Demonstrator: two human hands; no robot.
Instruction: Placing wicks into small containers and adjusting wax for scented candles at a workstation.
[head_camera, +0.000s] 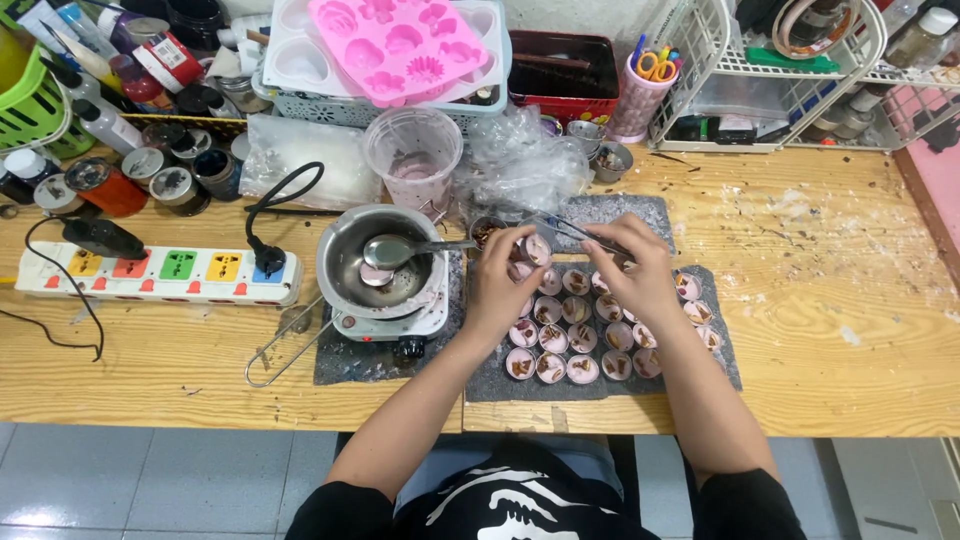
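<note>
I hold one small round cup (536, 249) up in my left hand (497, 285), pinched between thumb and fingertips at the rim, a little above the grey mat (480, 385) on the table (830, 330). It is filled with a pale pink mass, and it sits just in front of my left palm, toward the far side of the table. My right hand (640, 272) is closed around thin metal tweezers (566, 231). Their long axis runs almost level from my right fingers to the left, and their tip ends just at the cup or right above it; I cannot tell if the tip touches the filling. So the cup lies to the left of my right hand and very near, and the left hand is the one nearer to it, because it carries it.

Below both hands many other small cups (565, 340) stand in rows on the mat, most with brown bits on the pink surface. To the left of my left hand, just beside it, is a metal melting pot (380, 265) on a small heater, with a spoon (395, 250) lying in it. Further left lies a white power strip (160, 272).
</note>
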